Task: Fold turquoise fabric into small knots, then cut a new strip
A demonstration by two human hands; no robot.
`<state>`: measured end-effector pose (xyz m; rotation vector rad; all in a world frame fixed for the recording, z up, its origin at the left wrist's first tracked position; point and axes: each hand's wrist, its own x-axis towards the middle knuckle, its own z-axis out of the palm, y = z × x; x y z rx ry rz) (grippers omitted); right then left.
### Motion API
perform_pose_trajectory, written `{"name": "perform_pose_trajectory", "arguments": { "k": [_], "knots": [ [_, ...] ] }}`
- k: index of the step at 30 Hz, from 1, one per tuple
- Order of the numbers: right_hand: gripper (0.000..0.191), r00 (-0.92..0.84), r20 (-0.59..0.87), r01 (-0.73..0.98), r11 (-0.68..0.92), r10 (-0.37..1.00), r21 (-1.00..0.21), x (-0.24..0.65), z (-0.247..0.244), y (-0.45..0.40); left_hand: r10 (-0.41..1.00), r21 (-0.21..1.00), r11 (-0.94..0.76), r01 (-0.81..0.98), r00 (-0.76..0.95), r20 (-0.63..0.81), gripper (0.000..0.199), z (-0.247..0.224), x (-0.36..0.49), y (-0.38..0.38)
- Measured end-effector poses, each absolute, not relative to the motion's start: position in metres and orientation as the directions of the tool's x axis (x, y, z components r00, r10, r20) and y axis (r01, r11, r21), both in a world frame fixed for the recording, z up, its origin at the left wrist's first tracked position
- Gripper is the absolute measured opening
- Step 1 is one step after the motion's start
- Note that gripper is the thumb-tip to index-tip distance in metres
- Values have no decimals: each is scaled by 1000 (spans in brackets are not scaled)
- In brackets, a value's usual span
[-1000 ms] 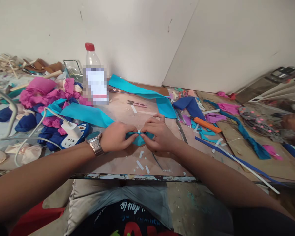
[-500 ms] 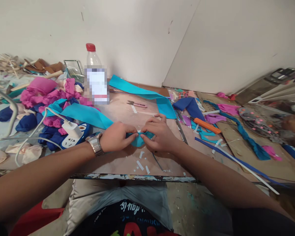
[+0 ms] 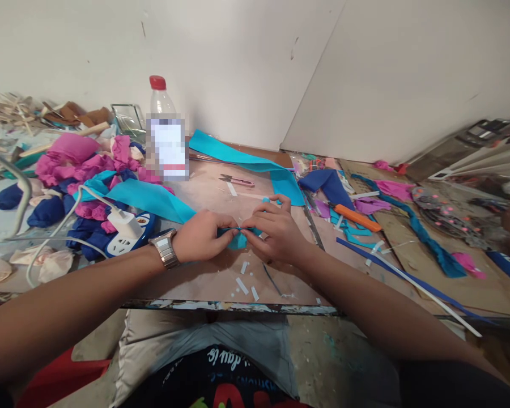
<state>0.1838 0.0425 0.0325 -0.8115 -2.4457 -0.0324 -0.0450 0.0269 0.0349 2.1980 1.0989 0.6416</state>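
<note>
Pinching turquoise strip (image 3: 238, 242), fingers (image 3: 225, 222) closed

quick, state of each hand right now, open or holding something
Left hand: closed, pinching the small turquoise strip.
Right hand: closed, pinching the same strip, close beside the left.

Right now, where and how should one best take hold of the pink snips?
I would pinch the snips by the pink handle, coming from the right with the right hand, once free of the blue material: they lie flat, dark blades pointing left, handle end towards the right.
</note>
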Motion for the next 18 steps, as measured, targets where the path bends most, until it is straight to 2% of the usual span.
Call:
{"name": "perform_pose_trajectory", "arguments": {
  "k": [15, 18],
  "knots": [
    [14, -693, 530, 538, 840, 488, -70, 185, 40, 39, 834, 790, -408, 458, 539, 118, 24, 37, -46, 30],
    [14, -706, 514, 534, 843, 488, -66, 185, 41, 38, 828, 797, -413, 440, 545, 128, 30, 35, -46, 30]
  ]
}}
